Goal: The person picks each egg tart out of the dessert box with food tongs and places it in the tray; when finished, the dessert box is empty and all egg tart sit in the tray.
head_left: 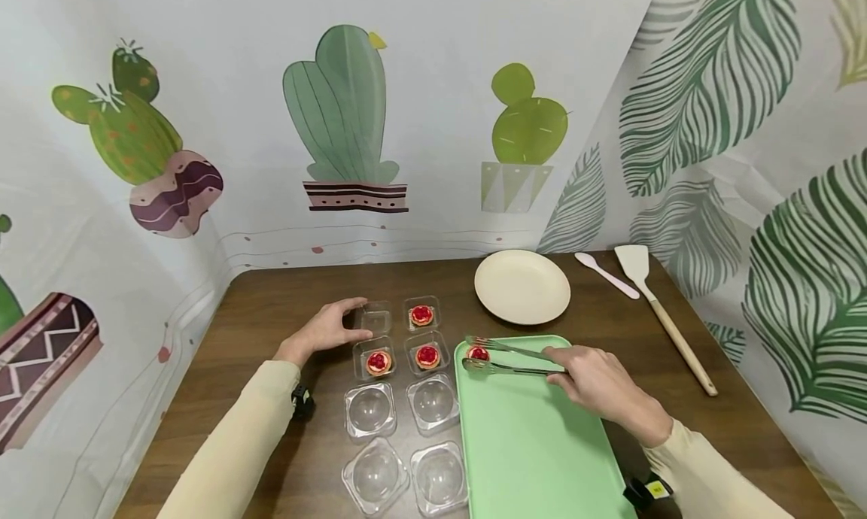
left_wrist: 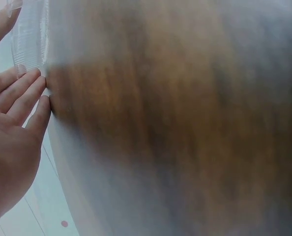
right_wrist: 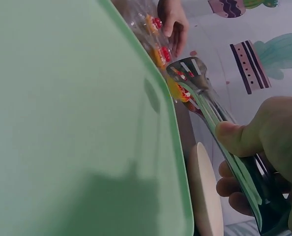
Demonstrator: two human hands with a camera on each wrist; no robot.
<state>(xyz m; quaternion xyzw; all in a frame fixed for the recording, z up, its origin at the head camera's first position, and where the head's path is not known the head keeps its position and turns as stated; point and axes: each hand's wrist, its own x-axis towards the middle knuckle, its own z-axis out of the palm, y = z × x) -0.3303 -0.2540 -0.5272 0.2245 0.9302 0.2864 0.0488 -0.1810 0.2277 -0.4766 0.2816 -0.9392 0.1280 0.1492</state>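
Observation:
My left hand (head_left: 332, 326) holds a small clear plastic box (head_left: 376, 320) at its left side, thumb at the near corner and fingers at the far one. No tart lies in that box. My right hand (head_left: 599, 383) grips metal tongs (right_wrist: 219, 123) by the arms. At the green tray's (head_left: 535, 436) far left corner, the spread tong heads stand on either side of a red-topped tart (head_left: 479, 353). Three similar tarts sit in clear boxes beside the left hand: a far right one (head_left: 422, 316), a near right one (head_left: 427, 356) and a near left one (head_left: 378, 362).
Several clear domed lids (head_left: 369, 410) lie left of the tray, nearer me. Behind the tray is a cream plate (head_left: 522, 286). To the right lie a pink spoon (head_left: 607, 276) and a white spatula (head_left: 667, 320) with a wooden handle. A patterned cloth (head_left: 440, 128) hangs behind the table.

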